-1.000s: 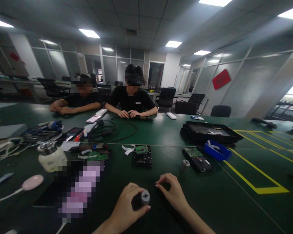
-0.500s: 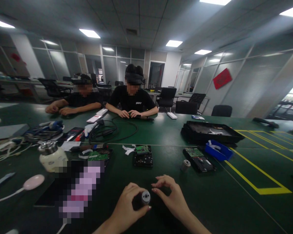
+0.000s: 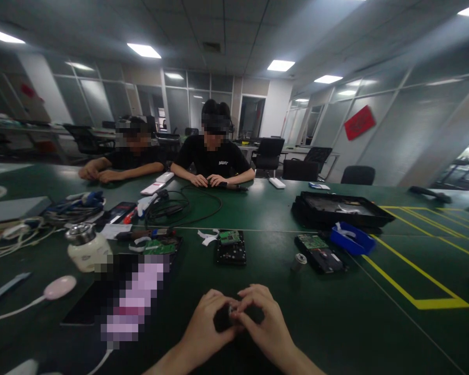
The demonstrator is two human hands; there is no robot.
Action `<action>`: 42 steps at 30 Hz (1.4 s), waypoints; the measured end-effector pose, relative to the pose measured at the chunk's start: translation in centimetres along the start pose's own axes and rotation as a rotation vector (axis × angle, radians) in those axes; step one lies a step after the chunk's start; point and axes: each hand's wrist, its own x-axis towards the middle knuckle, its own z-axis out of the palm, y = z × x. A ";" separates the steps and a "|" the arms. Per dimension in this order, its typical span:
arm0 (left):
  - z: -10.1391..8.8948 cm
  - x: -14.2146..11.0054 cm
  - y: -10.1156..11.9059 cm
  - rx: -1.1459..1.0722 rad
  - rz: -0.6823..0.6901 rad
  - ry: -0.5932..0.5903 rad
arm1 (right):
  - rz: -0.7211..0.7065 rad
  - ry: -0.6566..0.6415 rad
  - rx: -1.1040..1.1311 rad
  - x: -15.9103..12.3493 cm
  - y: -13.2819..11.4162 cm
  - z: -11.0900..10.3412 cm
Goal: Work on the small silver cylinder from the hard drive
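Observation:
My left hand grips a small dark cylinder with a silver round end, low in the middle of the view above the green table. My right hand has closed in from the right, and its fingertips pinch the silver end, mostly hiding it. Both hands touch each other over the part. Beyond them lie an opened hard drive with a green circuit board, a small metal cylinder and a second drive.
Two people in black shirts sit across the table with a coiled black cable. A blue bin and black tray stand right. A white jar, a pink mouse and tangled cords lie left. Yellow tape lines mark the right side.
My right hand moved left from the table onto the silver end of the part in my left hand. The view tilted slightly.

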 end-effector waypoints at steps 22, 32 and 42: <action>-1.0 -0.5 0.0 -0.071 0.131 0.111 | 0.032 -0.180 0.089 -2.8 1.3 1.5; -1.2 0.2 -1.2 0.163 0.108 0.353 | 0.075 -0.203 0.095 -2.5 0.9 1.4; -1.7 0.7 -3.9 0.369 -0.093 0.428 | 0.100 -0.220 0.057 -2.4 0.9 1.4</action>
